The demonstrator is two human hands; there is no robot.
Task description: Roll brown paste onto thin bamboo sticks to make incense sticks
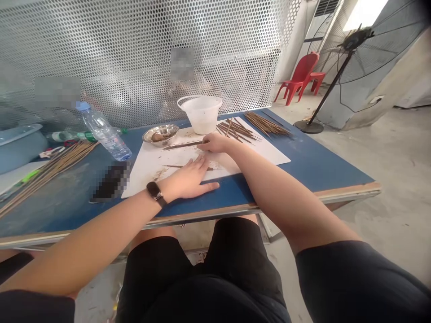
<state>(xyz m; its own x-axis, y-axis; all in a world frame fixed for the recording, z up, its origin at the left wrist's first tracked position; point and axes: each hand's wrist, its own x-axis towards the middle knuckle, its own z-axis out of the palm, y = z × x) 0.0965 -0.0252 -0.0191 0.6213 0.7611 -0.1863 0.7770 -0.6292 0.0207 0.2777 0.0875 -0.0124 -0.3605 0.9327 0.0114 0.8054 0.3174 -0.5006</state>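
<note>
My left hand (pixel 193 177), with a dark band on the wrist, lies flat with its fingers stretched out, palm down on the front part of a white sheet (pixel 141 177). Under it a thin brown stick (pixel 171 166) shows on both sides. My right hand (pixel 217 143) is farther back, its fingers closed at the right end of thin dark brown sticks (pixel 185 144) lying on the sheet. The exact grip is partly hidden. Brown crumbs are scattered around. Behind the hands stand a white plastic tub (pixel 204 116) and a metal bowl (pixel 168 130) holding a brown lump (pixel 157 137).
Coated brown sticks (pixel 237 130) lie at the sheet's right, with another pile (pixel 267 124) beyond. A water bottle (pixel 106 134), a phone (pixel 111 181), long thin sticks (pixel 57 166) and a blue basin (pixel 20 146) are at left. Perforated metal (pixel 134 58) backs the blue table (pixel 323 170).
</note>
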